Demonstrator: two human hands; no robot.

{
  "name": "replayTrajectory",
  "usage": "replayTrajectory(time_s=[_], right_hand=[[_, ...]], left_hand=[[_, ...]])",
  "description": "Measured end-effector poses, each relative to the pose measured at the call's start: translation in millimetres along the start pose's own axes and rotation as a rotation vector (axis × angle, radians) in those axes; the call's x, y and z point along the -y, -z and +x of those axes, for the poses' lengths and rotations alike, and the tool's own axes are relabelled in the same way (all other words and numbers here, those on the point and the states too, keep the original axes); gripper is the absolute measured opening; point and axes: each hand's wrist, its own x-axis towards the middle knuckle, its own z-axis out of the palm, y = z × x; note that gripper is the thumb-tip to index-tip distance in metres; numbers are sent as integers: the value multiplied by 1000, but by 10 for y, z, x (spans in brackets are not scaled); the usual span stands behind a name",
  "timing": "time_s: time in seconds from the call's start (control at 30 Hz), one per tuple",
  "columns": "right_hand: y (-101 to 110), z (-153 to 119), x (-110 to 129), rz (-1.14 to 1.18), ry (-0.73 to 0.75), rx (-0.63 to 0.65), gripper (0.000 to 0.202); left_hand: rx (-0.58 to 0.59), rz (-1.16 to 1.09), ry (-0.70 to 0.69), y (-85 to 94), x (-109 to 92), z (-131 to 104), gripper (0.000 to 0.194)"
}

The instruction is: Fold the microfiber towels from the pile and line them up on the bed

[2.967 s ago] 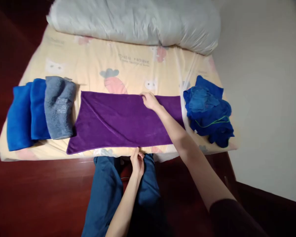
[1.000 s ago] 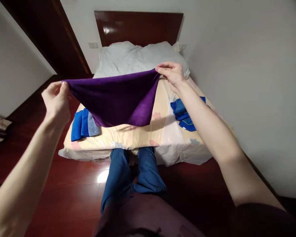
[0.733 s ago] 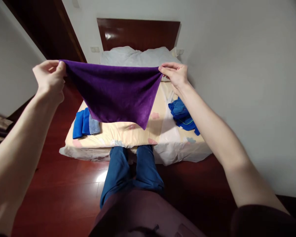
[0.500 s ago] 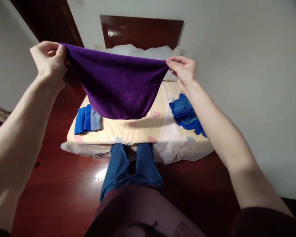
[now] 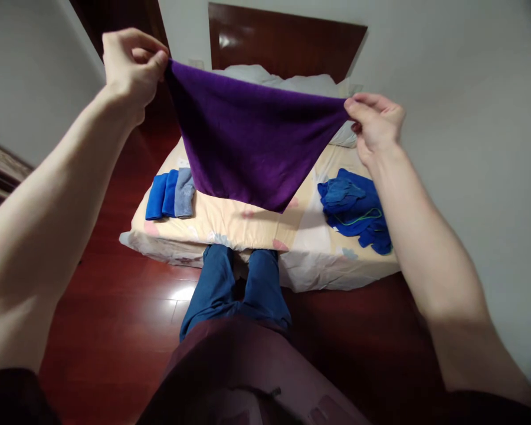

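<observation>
A: What has just changed with the purple cloth (image 5: 256, 130)?

B: Three seconds ago it lay flat on the bed (image 5: 225, 215); now it hangs in the air above it. The left hand (image 5: 130, 68) has also risen higher than the right hand (image 5: 378, 127), so the top edge slopes down to the right.

A: And what does that mean for the handling?

B: I'd judge that only the two pinches keep it spread now. A slip on either side would probably let it collapse.

A: How is it gripped?

B: Thumb and fingers of each hand are clamped on an upper corner, one per side. The lower edge hangs free, drooping to a point towards the right.

A: Count everything for me.

B: One purple cloth, two hands. On the left of the bed, three folded pieces sit side by side: two blue cloths (image 5: 157, 198) and one grey cloth (image 5: 185, 193). On the right lies one loose blue heap (image 5: 354, 203); its pieces overlap, so I can't count them. At the far end stands one headboard (image 5: 287, 41).
</observation>
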Motion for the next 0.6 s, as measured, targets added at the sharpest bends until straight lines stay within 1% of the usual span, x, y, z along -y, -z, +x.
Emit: replayTrajectory(time_s=[0.17, 0.27, 0.37, 0.43, 0.5, 0.6], right_hand=[[-77, -61, 9, 7, 22, 23, 30], [-153, -122, 50, 4, 25, 34, 32], [-213, -182, 84, 17, -13, 12, 31], [-208, -223, 81, 24, -47, -14, 29], [-152, -279, 54, 20, -74, -33, 27], [0, -435, -20, -3, -106, -31, 25]], left_hand=[[38, -39, 54, -47, 129, -30, 26], [59, -108, 123, -156, 223, -61, 20], [42, -252, 221, -288, 280, -85, 27], [38, -329, 251, -341, 283, -105, 28], [60, -338, 229, -349, 274, -137, 26], [101, -271, 135, -298, 277, -242, 25]])
